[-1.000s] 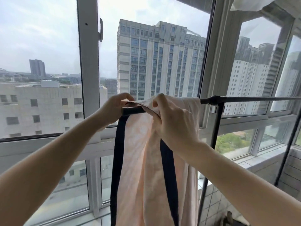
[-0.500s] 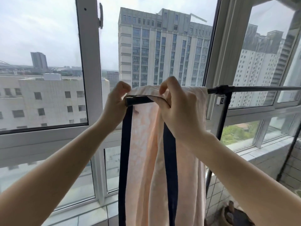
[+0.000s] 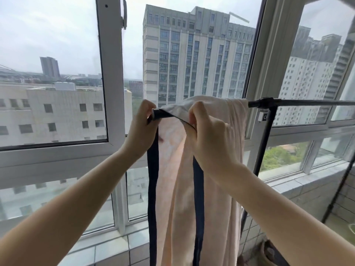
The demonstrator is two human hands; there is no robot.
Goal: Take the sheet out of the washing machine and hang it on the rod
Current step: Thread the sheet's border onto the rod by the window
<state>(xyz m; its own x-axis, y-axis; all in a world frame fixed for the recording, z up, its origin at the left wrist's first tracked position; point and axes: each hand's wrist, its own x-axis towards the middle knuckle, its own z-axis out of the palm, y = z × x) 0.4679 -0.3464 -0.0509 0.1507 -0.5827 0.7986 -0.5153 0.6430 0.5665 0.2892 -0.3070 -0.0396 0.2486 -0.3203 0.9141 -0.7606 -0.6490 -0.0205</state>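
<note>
Glazed balcony, high up: white window frame [image 3: 110, 73], grey sky, a tall tower block [image 3: 192, 54] and lower buildings beyond the glass; pale tiled sill [image 3: 107, 248] below.

Left hand [image 3: 141, 129]: raised at the end of a bare forearm reaching forward and upward, wrist bent, fingers curled over and pinching the dark hem of the sheet at its top left corner.

Right hand [image 3: 209, 137]: raised to the same height, back of the hand toward the viewer, fingers curled over and gripping the same dark hem a little to the right. The stretch of hem between the two hands is pulled nearly straight, sloping slightly down toward the right hand.

Sheet [image 3: 221, 208]: pale peach cloth with dark navy border bands, draped over the rod [image 3: 307, 102] at its left end and hanging down in long vertical folds past the bottom edge of view. Two navy bands run down, one below each hand. Top fold bunched on the rod.

Rod: black, horizontal, running off to the right, joined to a black upright [image 3: 263, 148].
</note>
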